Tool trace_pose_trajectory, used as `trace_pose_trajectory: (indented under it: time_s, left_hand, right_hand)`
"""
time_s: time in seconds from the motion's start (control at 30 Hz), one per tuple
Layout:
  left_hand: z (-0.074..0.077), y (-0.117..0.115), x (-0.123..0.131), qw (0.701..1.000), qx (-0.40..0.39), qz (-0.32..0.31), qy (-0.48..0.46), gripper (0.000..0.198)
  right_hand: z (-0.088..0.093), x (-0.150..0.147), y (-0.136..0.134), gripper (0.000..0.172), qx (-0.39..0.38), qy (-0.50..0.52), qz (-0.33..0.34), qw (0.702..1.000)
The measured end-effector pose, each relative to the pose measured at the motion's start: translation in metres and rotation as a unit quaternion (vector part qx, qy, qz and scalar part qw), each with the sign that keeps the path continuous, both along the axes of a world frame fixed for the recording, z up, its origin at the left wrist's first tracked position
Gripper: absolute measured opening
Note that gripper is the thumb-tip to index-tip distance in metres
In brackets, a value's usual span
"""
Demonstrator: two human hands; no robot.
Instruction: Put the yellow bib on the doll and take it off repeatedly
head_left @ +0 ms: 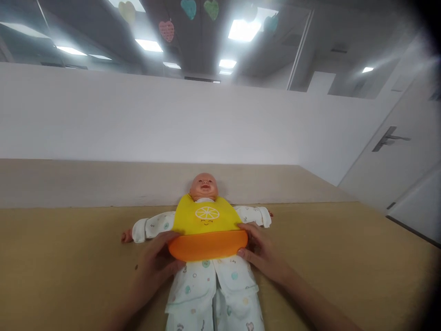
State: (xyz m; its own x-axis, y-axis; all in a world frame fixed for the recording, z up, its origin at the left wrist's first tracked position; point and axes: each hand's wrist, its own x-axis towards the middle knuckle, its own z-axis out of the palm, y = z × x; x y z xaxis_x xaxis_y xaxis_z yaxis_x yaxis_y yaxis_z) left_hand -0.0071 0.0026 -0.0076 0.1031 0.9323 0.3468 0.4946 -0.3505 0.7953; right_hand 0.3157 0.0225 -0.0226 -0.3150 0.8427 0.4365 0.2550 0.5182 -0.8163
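Note:
A baby doll point(204, 187) lies on its back with its arms spread, wearing a white printed top and trousers point(237, 276). Over its chest is a yellow bib point(193, 223) with a white citrus slice and a smiling face printed on it. Along the bib's lower edge runs an orange pocket point(208, 246). My left hand point(156, 264) grips the pocket's left end between thumb and fingers. At the right end, my right hand point(260, 250) holds the same pocket, thumb below and fingers above. The doll's feet lie outside the picture.
Beneath the doll is a tan table point(327, 257), with a pale surface point(86, 181) behind it. A white wall point(155, 119) rises at the back under glass with paper hearts point(166, 31). On the right is a white door with a metal handle point(386, 139).

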Motion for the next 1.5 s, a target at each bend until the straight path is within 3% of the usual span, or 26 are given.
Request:
trace_pose_trajectory:
  time_s: [0.1, 0.4, 0.87, 1.17, 1.5]
  left_hand:
    - [0.004, -0.002, 0.004, 0.999, -0.027, 0.013, -0.028, 0.044]
    - [-0.001, -0.001, 0.002, 0.995, -0.07, -0.033, -0.063, 0.046]
    - [-0.004, -0.005, 0.011, 0.99, -0.1, 0.019, -0.1, 0.047]
    - [-0.005, -0.006, 0.013, 0.99, -0.078, 0.03, -0.11, 0.044]
    - [-0.01, -0.007, 0.019, 0.995, 0.065, 0.047, -0.057, 0.034]
  right_hand:
    - [-0.001, -0.002, -0.001, 0.044, -0.001, -0.007, -0.001, 1.0]
    - [0.002, -0.004, -0.002, 0.034, 0.014, -0.019, -0.016, 1.0]
    - [-0.019, -0.006, 0.003, 0.038, -0.053, 0.043, 0.005, 0.998]
    - [-0.025, -0.006, 0.005, 0.04, -0.089, 0.082, 0.013, 0.993]
    - [-0.014, -0.003, 0.004, 0.052, -0.192, 0.155, 0.038, 0.968]
